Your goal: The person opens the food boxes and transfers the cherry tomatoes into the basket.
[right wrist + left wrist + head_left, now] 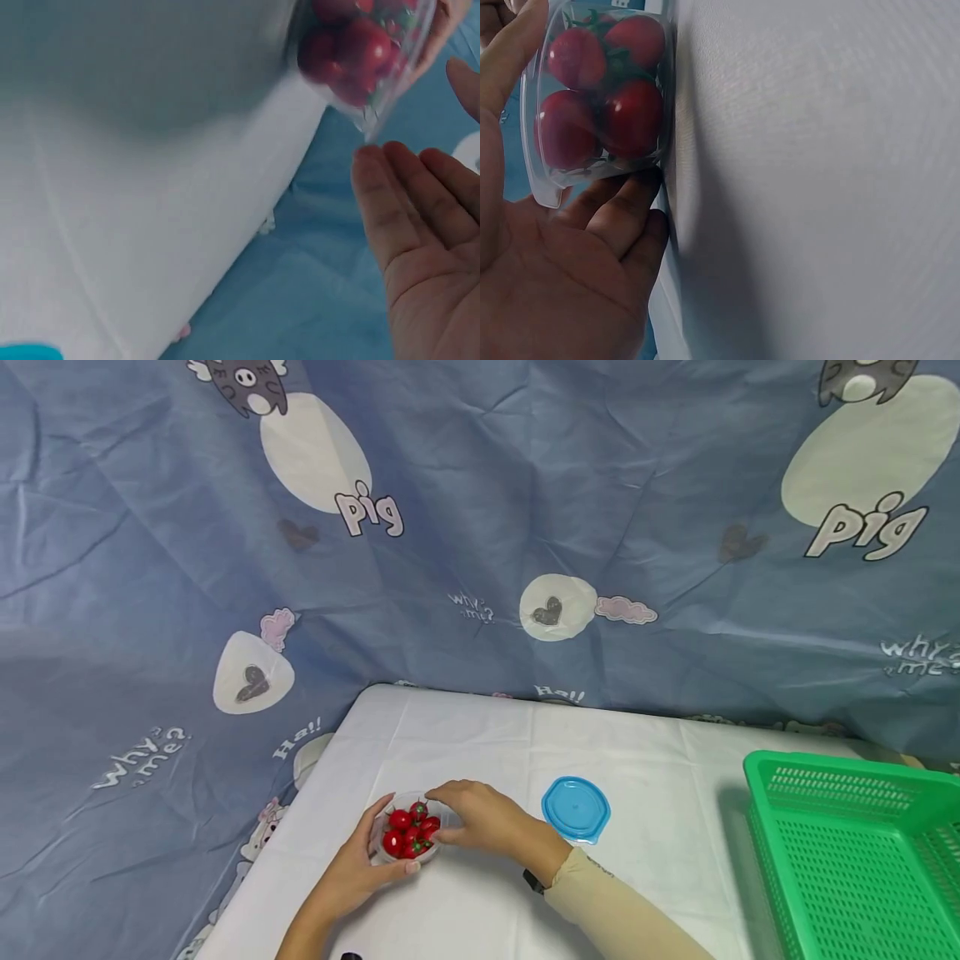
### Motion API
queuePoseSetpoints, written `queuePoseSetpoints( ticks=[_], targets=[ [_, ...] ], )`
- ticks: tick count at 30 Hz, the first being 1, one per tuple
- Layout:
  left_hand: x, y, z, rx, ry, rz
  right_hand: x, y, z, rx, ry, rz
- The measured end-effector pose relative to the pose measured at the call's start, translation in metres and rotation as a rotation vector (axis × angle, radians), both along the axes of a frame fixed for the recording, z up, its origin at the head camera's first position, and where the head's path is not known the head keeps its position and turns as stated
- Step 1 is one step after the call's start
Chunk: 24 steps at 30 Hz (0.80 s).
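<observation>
A clear plastic tub (548,192) full of red cherry tomatoes (400,820) with green stems stands on the white-covered table. My left hand (358,868) grips it from the left, fingers round the far side and thumb along the near side. Seen from the left wrist, the fingers wrap close against the tub's wall. On the opposite side is my right hand (476,817), its fingers extended and its fingertips right at the tub's rim. The right wrist view shows that palm (435,292) with nothing in it.
To the right of the tub lies a blue lid (575,810), flat on the white tablecloth (637,760). A large green plastic basket (765,827) occupies the right side. Behind the table hangs a blue printed cloth (450,527).
</observation>
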<state>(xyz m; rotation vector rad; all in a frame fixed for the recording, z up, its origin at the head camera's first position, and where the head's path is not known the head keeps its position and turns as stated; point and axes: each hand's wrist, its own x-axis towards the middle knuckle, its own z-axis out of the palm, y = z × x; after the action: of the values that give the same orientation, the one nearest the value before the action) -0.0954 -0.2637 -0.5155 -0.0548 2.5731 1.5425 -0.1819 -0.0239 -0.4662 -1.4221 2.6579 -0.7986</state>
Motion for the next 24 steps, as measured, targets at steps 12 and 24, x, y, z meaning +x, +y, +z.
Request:
queuePoseSetpoints(
  ticks=[12, 24],
  targets=[
    [0.000, 0.003, 0.000, 0.028, 0.007, 0.005, 0.006, -0.020, -0.002, -0.033, 0.106, 0.079],
    [0.000, 0.001, 0.001, 0.001, -0.011, 0.015, 0.001, -0.033, -0.006, 0.012, -0.026, 0.127]
  ],
)
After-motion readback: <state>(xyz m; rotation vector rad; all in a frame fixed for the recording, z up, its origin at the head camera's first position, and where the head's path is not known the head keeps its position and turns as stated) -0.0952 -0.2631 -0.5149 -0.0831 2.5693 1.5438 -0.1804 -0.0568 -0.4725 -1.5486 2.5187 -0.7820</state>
